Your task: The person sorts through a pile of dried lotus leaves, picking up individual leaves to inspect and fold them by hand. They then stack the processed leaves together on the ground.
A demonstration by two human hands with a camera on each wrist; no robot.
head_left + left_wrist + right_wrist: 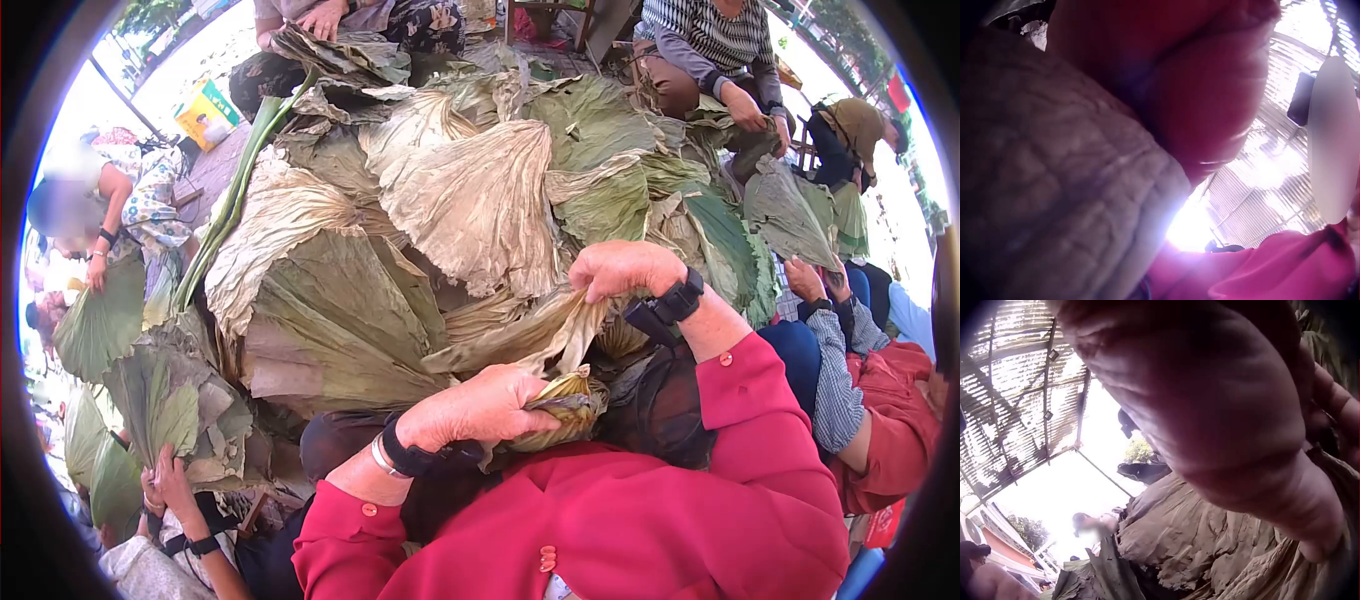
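My left hand [487, 408] is low in front of the red jacket, its fingers and thumb gripping a folded, yellow-green bundle of dried lotus leaf [572, 408]. Above and to the right, my right hand [628, 268] pinches the gathered edge of a pale, wrinkled dried lotus leaf [545, 335] that stretches down and left onto the pile. In the right wrist view, the right thumb [1316, 531] presses on wrinkled leaf. The left wrist view is mostly filled by the left hand and hides what it holds.
A big heap of dried lotus leaves [480, 210], tan and green, spreads in front of me. Several people sit around it handling leaves, with other hands [172, 485] at the left and more hands [808, 278] at the right. A yellow-green box [208, 115] stands behind, at the left.
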